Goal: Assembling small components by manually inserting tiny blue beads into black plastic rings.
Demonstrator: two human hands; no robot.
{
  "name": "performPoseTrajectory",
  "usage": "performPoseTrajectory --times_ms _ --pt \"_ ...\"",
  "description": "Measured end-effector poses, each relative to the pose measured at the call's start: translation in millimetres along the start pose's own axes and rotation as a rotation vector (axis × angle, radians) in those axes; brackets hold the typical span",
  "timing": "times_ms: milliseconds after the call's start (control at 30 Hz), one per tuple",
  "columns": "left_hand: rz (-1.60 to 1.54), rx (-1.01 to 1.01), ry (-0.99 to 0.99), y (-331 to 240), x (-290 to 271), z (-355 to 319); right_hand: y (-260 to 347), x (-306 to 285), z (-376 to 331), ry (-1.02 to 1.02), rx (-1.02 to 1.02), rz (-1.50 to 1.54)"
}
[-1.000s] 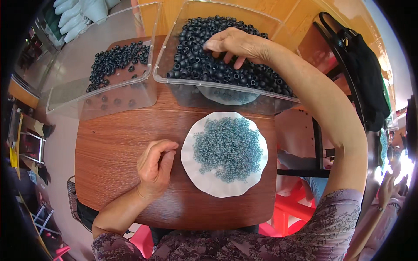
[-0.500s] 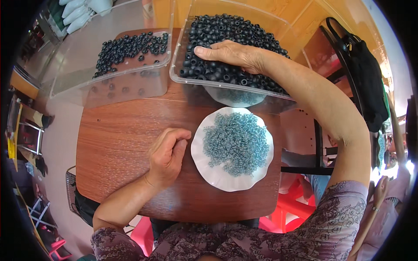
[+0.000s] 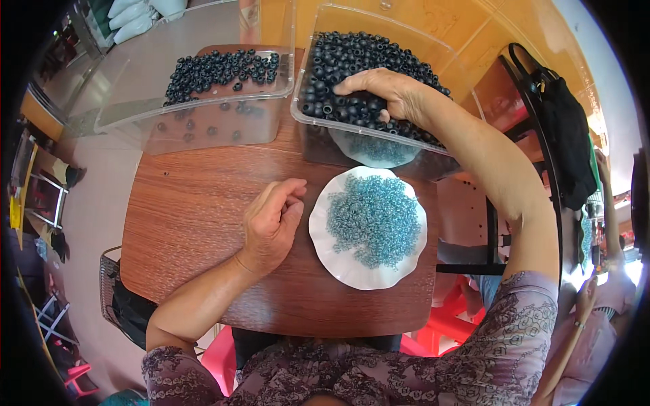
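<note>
Hands apart — right hand (image 3: 393, 91) among round black holed beads (image 3: 365, 51) in a clear plastic bin (image 3: 359, 128), left hand (image 3: 269, 227) loosely curled (either's grip: cannot tell) beside a scalloped white plate (image 3: 326, 254) of tiny teal beads (image 3: 372, 216), presumably central for reach.

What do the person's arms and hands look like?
The left hand and right hand are bare, with no gloves. The left sleeve and right sleeve are short, greyish purple, with a dark, lacy, flowery pattern, and they stop above the elbows.
</note>
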State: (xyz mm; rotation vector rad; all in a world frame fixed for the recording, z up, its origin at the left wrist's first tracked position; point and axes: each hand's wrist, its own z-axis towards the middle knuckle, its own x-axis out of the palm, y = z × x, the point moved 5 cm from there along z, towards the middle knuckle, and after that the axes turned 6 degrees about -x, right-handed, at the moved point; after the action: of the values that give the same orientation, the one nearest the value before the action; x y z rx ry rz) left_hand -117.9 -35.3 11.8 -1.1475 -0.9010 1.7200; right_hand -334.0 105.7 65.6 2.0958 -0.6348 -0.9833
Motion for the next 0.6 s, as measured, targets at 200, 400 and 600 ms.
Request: performPoseTrajectory --times_ms 200,400,600 --pt "-0.068 -0.032 -0.028 1.2 -1.0 0.6 -4.8 -19.7 -2.5 -0.017 0.084 0.308" --pt "-0.126 -0.025 -0.109 11.5 -1.7 -6.2 -1.0 -26.2 -17.9 -0.006 0.075 0.384" --pt "-0.250 -0.153 -0.157 35.2 -0.6 3.2 35.9 -30.5 -42.4 0.158 -0.120 0.554"
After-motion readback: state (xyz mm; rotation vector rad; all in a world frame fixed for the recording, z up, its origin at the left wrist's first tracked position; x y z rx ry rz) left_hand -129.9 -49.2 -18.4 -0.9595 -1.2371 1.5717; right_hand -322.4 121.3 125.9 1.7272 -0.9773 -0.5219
